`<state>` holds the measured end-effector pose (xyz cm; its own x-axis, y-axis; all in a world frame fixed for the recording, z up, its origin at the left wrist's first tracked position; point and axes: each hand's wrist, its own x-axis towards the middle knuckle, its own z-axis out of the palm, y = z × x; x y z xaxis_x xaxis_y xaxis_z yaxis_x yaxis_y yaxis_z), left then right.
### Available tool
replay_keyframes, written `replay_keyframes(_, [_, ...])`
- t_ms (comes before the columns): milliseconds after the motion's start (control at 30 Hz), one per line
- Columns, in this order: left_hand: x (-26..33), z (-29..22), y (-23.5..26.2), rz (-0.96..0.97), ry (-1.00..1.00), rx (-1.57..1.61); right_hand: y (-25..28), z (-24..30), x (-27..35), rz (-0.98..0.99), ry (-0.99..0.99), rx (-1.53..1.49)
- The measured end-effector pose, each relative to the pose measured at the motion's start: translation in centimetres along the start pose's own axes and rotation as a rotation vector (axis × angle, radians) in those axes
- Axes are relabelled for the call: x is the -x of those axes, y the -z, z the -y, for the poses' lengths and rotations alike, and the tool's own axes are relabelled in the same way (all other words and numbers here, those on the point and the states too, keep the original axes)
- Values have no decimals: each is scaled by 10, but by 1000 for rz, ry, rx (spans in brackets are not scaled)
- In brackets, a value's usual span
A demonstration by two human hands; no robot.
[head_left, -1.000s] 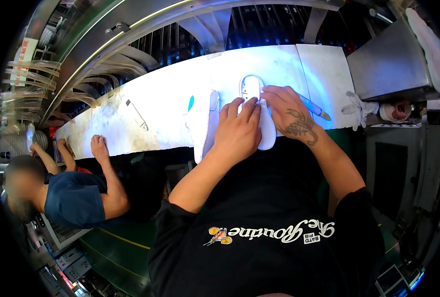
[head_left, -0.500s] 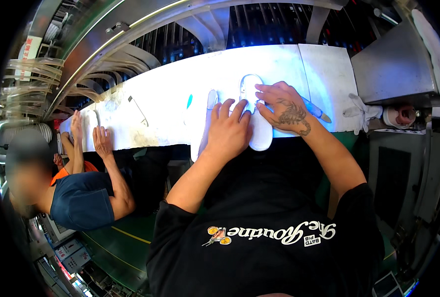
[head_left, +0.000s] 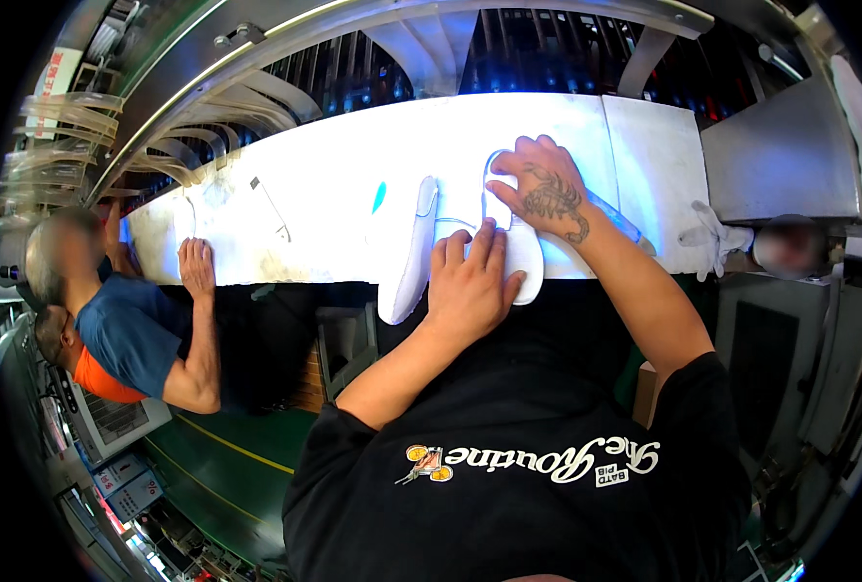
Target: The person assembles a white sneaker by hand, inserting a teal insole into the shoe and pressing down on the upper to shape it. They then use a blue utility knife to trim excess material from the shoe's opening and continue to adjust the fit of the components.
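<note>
Two white shoe soles lie side by side on the bright white workbench (head_left: 305,184), just above the picture's centre, their long axes running from about 12 to 6 o'clock and their near ends hanging over the bench's front edge. The left hand (head_left: 468,289) rests flat, palm down, with its fingers spread, on the lower half of the right-hand sole (head_left: 520,260); the left-hand sole (head_left: 406,262) lies just beside that hand at its 9 o'clock, and whether the hand touches it cannot be told. The right hand (head_left: 544,189), tattooed on its back, sits at 1 o'clock from the left hand, fingers curled down and pressing on the far end of the right-hand sole; it grips nothing that can be seen. A small teal object (head_left: 379,197) lies on the bench at 10 o'clock from the left-hand sole, a little apart. A white glove (head_left: 710,240) lies near the bench's right end, at 3 o'clock from the right hand. At 9 o'clock, well apart, another person in a blue shirt rests a hand (head_left: 197,267) on the bench's front edge.
</note>
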<state>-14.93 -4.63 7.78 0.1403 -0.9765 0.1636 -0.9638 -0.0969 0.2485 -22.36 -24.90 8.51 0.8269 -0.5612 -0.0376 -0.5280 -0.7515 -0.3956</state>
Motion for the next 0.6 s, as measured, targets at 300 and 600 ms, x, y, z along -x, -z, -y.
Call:
replay_keyframes(300, [7,-3,-6,26,58,92,7,3,-15,144,-156,-86])
replay_keyframes(600, [4,-1,-3,46,74,78,-5,-35,5,11,120,-181])
